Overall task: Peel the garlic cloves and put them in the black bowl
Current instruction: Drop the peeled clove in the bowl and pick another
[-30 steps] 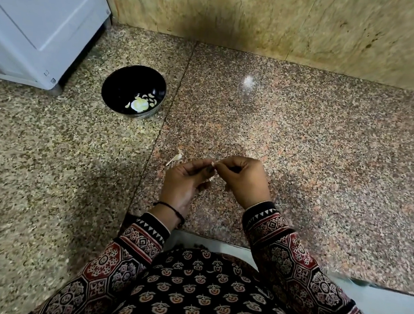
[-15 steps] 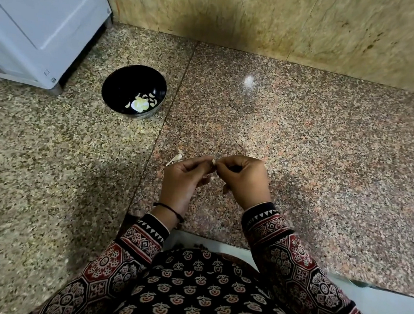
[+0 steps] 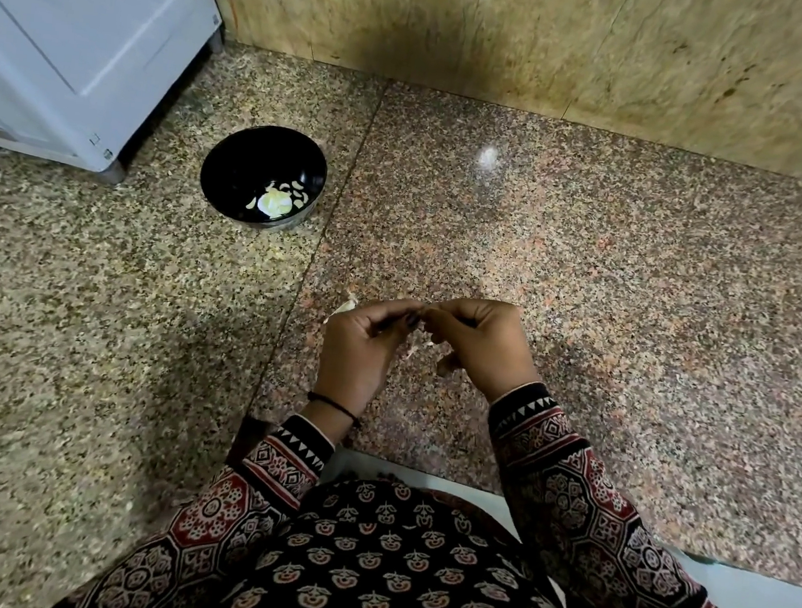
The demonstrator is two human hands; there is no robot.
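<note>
Head view. Two hands meet over a speckled granite desk (image 3: 632,299), seen from above. The left hand (image 3: 361,349) and right hand (image 3: 485,345) are both curled, fingertips touching at the centre. The grip of each is closed to a pinch on one small clove (image 3: 427,343). The clove is almost wholly hidden by the fingers, and only a pale sliver shows below the point where the tips meet. Whether skin is still on it cannot be told. A thin, blurred shred (image 3: 412,352) hangs just beneath the left fingertips. A pale scrap (image 3: 344,306) lies on the desk just beyond the left hand, half covered by the knuckles; whether it is peel or a clove cannot be told.

The bowl (image 3: 237,163) stands well apart from the grip, up and to the left, near the foot of a white appliance (image 3: 73,32) that is cut off by the frame edge. Inside it lie several peeled cloves (image 3: 277,202), bunched against the near wall. A dark band (image 3: 334,407) circles the left wrist. Patterned sleeves (image 3: 580,503) fill the lower frame.
</note>
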